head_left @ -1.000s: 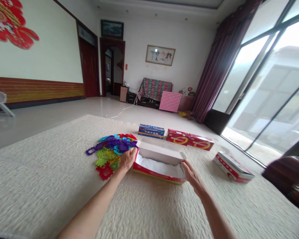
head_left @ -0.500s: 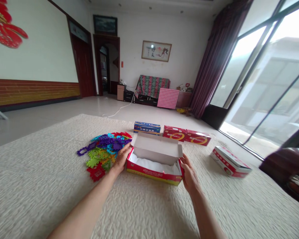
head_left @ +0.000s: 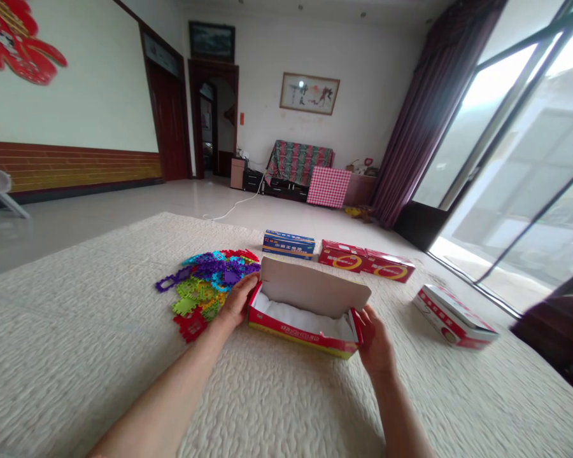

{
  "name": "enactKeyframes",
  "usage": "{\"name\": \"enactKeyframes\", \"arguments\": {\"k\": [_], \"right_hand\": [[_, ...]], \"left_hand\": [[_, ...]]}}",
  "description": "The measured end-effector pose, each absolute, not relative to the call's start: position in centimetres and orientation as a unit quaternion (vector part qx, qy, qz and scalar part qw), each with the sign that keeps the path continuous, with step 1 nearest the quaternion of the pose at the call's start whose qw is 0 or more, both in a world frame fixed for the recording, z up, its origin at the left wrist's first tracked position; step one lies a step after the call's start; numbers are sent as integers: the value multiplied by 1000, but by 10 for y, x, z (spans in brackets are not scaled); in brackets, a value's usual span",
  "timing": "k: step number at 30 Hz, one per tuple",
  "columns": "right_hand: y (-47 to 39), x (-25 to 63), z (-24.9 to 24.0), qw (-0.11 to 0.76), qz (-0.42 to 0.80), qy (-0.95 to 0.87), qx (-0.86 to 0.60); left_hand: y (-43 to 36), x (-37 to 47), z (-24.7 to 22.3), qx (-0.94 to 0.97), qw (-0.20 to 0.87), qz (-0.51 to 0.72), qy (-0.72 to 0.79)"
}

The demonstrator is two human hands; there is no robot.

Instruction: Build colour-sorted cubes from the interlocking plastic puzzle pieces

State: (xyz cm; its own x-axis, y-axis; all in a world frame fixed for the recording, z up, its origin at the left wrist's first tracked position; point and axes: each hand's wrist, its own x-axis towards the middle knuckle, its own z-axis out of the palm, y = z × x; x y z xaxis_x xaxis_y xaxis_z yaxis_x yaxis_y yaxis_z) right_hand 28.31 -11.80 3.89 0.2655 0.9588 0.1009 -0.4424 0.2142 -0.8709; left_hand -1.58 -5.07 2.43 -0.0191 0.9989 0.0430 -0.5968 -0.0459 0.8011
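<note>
Between my two hands is a red and yellow cardboard box [head_left: 302,334] with its lid [head_left: 312,286] raised at the back. White lining [head_left: 305,316] shows inside it. My left hand [head_left: 239,300] grips the box's left end, and my right hand [head_left: 376,340] grips the right end, fingers curled behind the corner. Just left of the box lies a loose pile of colourful plastic interlocking pieces [head_left: 210,278], in purple, blue, green, yellow and red. My left hand is close to the pile's right side.
Behind the open box stand a blue box [head_left: 288,245] and two red boxes [head_left: 341,256] side by side. A red and white box [head_left: 453,317] lies to the right. Everything rests on a cream quilted cover [head_left: 100,331]. Dark furniture [head_left: 556,331] stands at the right edge.
The lid stands more upright and shows more of its inner face. Both hands stay on the box's ends. The whole view has shifted slightly.
</note>
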Motion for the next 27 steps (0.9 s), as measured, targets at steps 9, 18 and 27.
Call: {"name": "enactKeyframes", "arguments": {"k": [9, 18, 27], "right_hand": [[-120, 280, 39, 684, 484, -358, -412], [-120, 290, 35, 643, 523, -405, -386], [-119, 289, 38, 630, 562, -397, -361]], "left_hand": [[-55, -13, 34, 346, 636, 624, 293], [-51, -18, 28, 344, 638, 609, 322], [-49, -17, 31, 339, 637, 612, 324]]}}
